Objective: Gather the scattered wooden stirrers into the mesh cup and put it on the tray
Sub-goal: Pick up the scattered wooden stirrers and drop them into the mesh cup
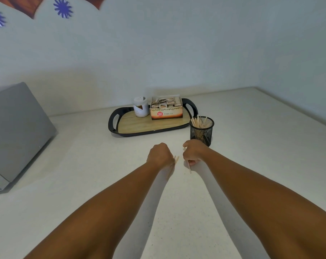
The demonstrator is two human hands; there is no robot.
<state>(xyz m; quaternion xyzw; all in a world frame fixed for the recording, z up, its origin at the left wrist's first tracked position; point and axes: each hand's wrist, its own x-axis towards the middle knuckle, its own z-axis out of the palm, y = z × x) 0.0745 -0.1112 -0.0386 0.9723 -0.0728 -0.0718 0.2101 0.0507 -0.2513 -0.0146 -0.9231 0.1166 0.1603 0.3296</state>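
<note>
Both forearms reach in from the near edge of the pale counter, and the two fists sit side by side near its middle. On the left hand the grip is curled tight around a small bundle of wooden stirrers, whose tips poke out on the thumb side. On the right hand the grip is pinched on a single stirrer that slants down toward the counter. Just beyond the right hand stands the black mesh cup, upright, already holding a sheaf of stirrers and resting on the counter just beside the right end of the tray, not on it. That tray lies toward the far edge of the counter, against the wall, and carries a white jar and a box of tea, leaving bare wood at its front and left. A grey appliance stands at the left edge. Gathering looks nearly done, as far as this view shows. The risks lie ahead: the thin sticks could slip from a loose fist, catch on the cup's rim or on those already inside, and the light cup may tip if a knuckle nudges it.
</note>
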